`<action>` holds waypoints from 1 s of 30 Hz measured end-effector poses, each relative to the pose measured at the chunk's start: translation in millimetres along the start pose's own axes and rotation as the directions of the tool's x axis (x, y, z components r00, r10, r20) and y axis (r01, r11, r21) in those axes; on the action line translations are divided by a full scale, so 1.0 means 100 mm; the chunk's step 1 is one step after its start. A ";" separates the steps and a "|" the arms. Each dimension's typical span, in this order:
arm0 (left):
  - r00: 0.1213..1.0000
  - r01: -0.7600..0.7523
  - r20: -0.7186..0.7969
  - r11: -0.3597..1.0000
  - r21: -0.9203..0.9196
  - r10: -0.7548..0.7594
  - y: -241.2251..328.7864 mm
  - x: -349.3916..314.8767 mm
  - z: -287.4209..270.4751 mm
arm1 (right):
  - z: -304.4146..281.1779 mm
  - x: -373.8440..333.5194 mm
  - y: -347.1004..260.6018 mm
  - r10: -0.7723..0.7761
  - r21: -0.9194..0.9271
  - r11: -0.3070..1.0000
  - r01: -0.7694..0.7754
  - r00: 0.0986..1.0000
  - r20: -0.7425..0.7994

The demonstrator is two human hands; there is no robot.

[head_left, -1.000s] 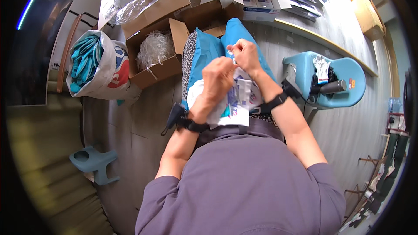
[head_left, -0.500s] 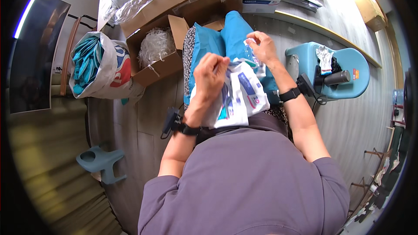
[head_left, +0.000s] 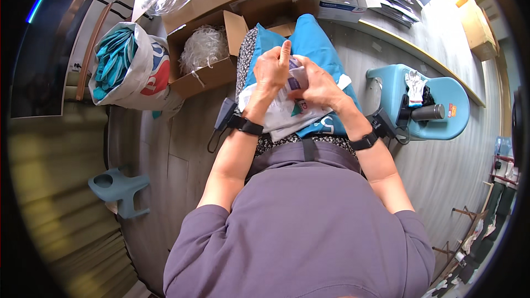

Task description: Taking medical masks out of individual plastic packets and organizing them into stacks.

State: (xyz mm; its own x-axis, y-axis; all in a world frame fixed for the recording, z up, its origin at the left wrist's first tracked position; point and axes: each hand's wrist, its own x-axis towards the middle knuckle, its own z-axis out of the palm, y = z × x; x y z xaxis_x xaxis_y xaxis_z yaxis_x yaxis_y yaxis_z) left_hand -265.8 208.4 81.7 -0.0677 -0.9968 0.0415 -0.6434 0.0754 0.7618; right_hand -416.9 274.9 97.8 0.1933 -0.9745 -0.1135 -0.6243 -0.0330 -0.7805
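Over my lap, a soft white plastic packet with purple print (head_left: 297,76) is held between my hands. My right hand (head_left: 323,87) curves round its right side, thumb below and fingers above. My left hand (head_left: 271,69) is closed at its left edge with the thumb sticking up; the curled fingertips are hidden. Under both hands a crumpled white plastic packet (head_left: 276,118) lies spread on my lap, with a bit of teal showing. Blue cloth (head_left: 314,38) covers my thighs and carries some white print near my waist.
An open carton (head_left: 201,80) with clear stringy plastic stands ahead left, beside a white sack (head_left: 143,77) of teal pieces. At right, a blue stool (head_left: 455,116) bears gloves and a dark cylinder. A grey-blue stool (head_left: 124,190) is at lower left. Another carton (head_left: 339,14) holds packs.
My hands have come closer together, the right one moving left and down onto the packet. The white packets on my lap have shifted left and lie flatter. The view has turned slightly.
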 end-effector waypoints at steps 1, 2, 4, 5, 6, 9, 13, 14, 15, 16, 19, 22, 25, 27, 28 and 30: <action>0.998 0.003 0.065 1.000 -0.017 -0.001 -0.04 0.03 -0.09 | 0.00 0.01 0.06 -0.007 0.118 0.993 0.008 1.000 -0.001; 0.986 -0.004 0.163 0.991 -0.131 0.025 -0.17 0.10 -0.18 | 0.00 0.01 0.11 0.002 0.180 0.984 -0.002 1.000 0.000; 0.918 0.060 0.390 0.953 -0.297 0.064 -0.43 0.14 -0.44 | 0.00 0.00 0.19 0.022 0.303 0.953 -0.025 1.000 0.013; 0.871 0.063 0.485 0.958 -0.278 0.084 -0.48 0.12 -0.60 | -0.01 -0.01 0.25 0.017 0.334 0.943 -0.013 1.000 -0.008; 0.846 0.104 0.529 0.952 -0.289 0.069 -0.55 0.06 -0.76 | -0.02 -0.01 0.28 0.004 0.365 0.931 0.005 1.000 -0.024; 0.795 0.269 0.598 0.824 -0.498 0.101 -0.71 -0.14 -0.93 | -0.01 0.06 0.46 -0.016 0.597 0.802 0.018 1.000 -0.009; 0.835 0.368 0.538 0.609 -0.702 0.117 -0.57 -0.49 -0.59 | -0.01 0.13 0.43 -0.044 0.633 0.774 -0.006 0.997 0.064; 0.872 0.301 0.477 0.649 -0.699 0.110 -0.55 -0.50 -0.53 | 0.03 0.14 0.46 -0.044 0.618 0.786 0.006 0.998 0.047; 0.903 0.240 0.417 0.684 -0.689 0.103 -0.49 -0.53 -0.50 | 0.05 0.13 0.47 -0.039 0.601 0.799 0.011 0.999 0.033; 0.915 0.299 0.404 0.667 -0.683 0.004 -0.38 -0.60 -0.54 | 0.05 0.11 0.48 0.008 0.540 0.841 0.019 0.999 -0.047; 0.923 0.239 0.385 0.774 -0.586 0.006 -0.49 -0.60 -0.51 | -0.07 -0.02 0.29 -0.170 -0.102 0.984 0.145 0.936 -0.308; 0.919 0.305 0.393 0.701 -0.644 -0.038 -0.59 -0.57 -0.44 | -0.25 -0.28 0.07 -0.451 -0.212 0.887 0.410 0.868 -0.210; 0.894 0.412 0.433 0.598 -0.687 -0.119 -0.62 -0.53 -0.44 | -0.34 -0.66 -0.44 -0.564 -0.233 0.815 0.531 0.820 -0.103; 0.863 0.494 0.469 0.513 -0.702 -0.188 -0.61 -0.51 -0.45 | -0.21 -0.74 -0.47 -0.603 -0.369 0.756 0.540 0.794 -0.074; 0.851 0.513 0.481 0.525 -0.680 -0.208 -0.51 -0.51 -0.47 | -0.15 -0.71 -0.34 -0.586 -0.297 0.791 0.534 0.801 -0.123; 0.846 0.518 0.497 0.519 -0.680 -0.194 -0.36 -0.49 -0.57 | -0.15 -0.63 -0.24 -0.544 -0.156 0.839 0.522 0.793 -0.274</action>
State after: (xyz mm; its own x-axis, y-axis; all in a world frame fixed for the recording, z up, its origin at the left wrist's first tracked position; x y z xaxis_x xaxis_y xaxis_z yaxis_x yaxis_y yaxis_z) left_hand -195.8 253.1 89.5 -0.3113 -0.8454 -0.4340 0.1497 -0.4946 0.8561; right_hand -425.1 333.8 133.0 0.2857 -0.8154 0.5034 -0.5411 -0.5708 -0.6176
